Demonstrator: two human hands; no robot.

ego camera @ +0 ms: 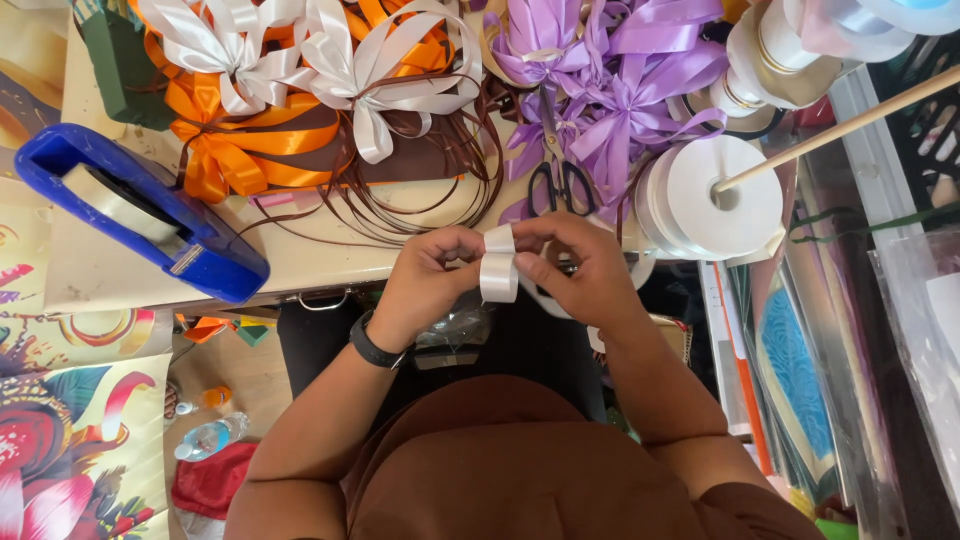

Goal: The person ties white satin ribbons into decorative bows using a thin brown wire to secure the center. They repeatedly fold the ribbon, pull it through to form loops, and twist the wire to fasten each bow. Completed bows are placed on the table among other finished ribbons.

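White ribbon (498, 268), folded into loops, is held between both hands just in front of the table edge (320, 268), above the person's lap. Left hand (428, 275): fingers curled shut, pinching the left side of the folded ribbon at its upper end. Right hand (580, 270): likewise closed, thumb and forefinger pressing the ribbon's right side; a lower loop hangs free beneath the pinch.

Risks, as judged from this arrangement: the satin surface looks slick, so any easing of either pinch could let the stacked folds slide apart and the loops spring open. Uneven pull between the hands could skew the loops, leaving one longer than the other. The ribbon seems to trail towards the white spool (715, 195) on its wooden rod (850, 125); a snag there could tug the fold from the fingers. Black-handled scissors (562, 180) lie just beyond the hands among purple bows (610, 90); reaching for them frees one hand and leaves the fold on a single pinch. Blue tape dispenser (150, 215) sits well apart, to the left.
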